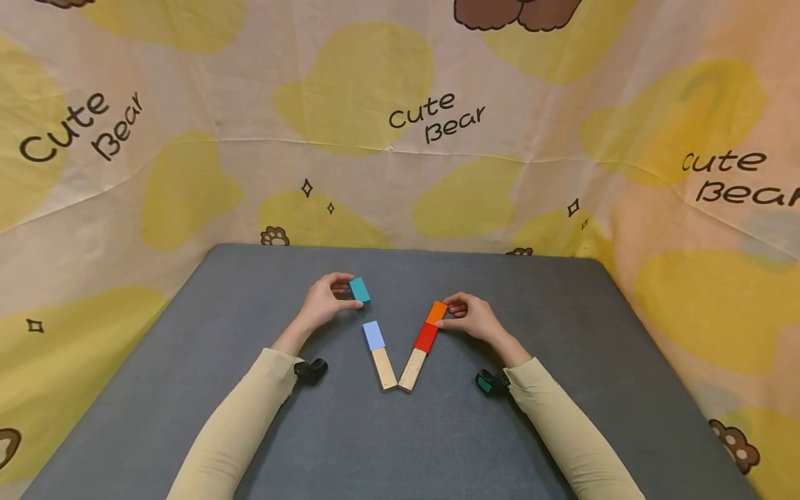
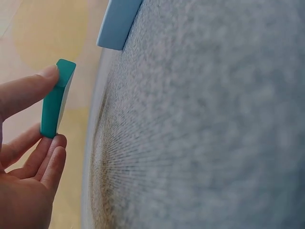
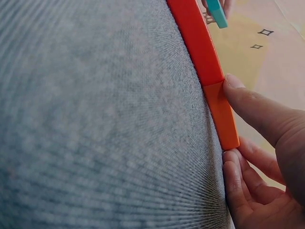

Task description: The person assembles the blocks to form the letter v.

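Observation:
Between thumb and fingertips my left hand (image 1: 323, 301) pinches a teal block (image 1: 360, 290), held above the table in the left wrist view. Below it lies a light blue block (image 1: 373, 335), end to end with a plain wooden block (image 1: 384, 369). On the other side my right hand (image 1: 475, 317) grips an orange block (image 1: 436, 312), thumb near one end and fingers at the other. That orange block lies flat, its end against a red block (image 1: 426, 338). A second wooden block (image 1: 412, 369) continues that row, and the two rows meet in a V.
A grey cloth-covered table (image 1: 400, 451) spreads under everything. Behind it and at the sides hangs a printed curtain (image 1: 350, 83) with yellow patches and lettering. Dark wrist cameras are strapped on both wrists, at the cuffs of pale sleeves (image 1: 244, 417).

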Demonstrator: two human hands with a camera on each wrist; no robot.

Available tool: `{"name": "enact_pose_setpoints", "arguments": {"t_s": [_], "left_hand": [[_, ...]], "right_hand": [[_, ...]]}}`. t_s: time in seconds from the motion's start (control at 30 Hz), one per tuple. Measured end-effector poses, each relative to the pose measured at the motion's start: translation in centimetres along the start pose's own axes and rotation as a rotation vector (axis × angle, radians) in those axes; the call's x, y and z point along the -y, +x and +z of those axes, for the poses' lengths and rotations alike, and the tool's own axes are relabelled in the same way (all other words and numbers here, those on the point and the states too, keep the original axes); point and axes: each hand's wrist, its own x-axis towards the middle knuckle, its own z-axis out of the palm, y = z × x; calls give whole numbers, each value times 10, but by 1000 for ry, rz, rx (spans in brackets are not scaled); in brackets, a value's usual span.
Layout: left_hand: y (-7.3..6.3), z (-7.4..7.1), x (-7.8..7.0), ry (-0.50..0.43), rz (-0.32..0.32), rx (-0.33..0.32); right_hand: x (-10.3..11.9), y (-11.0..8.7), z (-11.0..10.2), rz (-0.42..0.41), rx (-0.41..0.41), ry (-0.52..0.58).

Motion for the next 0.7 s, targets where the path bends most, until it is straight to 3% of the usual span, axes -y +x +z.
{"name": "enact_pose_setpoints", "arguments": {"t_s": [0.7], "left_hand": [[-15,3,-9,30,-35,16]], "right_hand": [[0,1,-1,7,9,4]]}}
